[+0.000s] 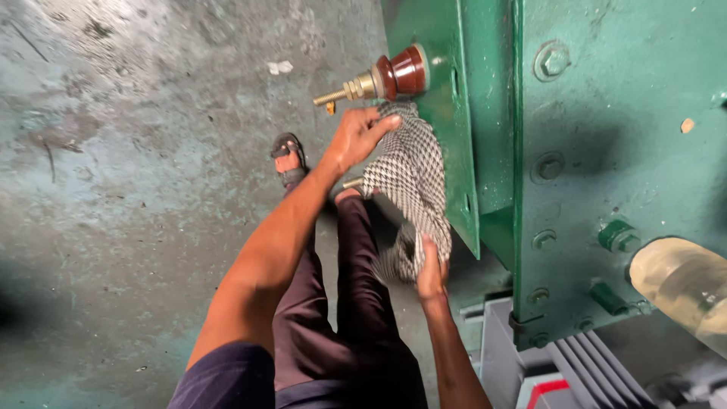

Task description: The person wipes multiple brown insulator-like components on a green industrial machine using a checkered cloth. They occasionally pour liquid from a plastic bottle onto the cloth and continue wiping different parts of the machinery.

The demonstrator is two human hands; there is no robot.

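Cloth, a black-and-white houndstooth rag (413, 182), is stretched between both hands against the side of a green-painted steel tank (606, 151) that looks like a transformer housing. The left hand (356, 136) presses the rag's upper end against the tank wall just below a brown porcelain bushing (401, 73) with a brass threaded stud (341, 92); its fingers lie spread over the fabric, so it pins the cloth more than it clenches it. The right hand (432, 269) is closed around the bunched lower end near the tank's bottom edge. Judging from this, the rag could snag on the stud or on a second small terminal (353, 183) poking out beside the cloth, and a hard tug there might chip the porcelain or pull the fabric out of the left hand. The flange edge beside the right hand looks sharp enough to catch knuckles. Bolt heads (551, 60) dot the green plate, and grey cooling fins (591, 371) show below. The concrete floor (136, 151) is stained and patchy, with a scrap of white litter (279, 67); the person's sandalled foot (288, 159) stands on it.
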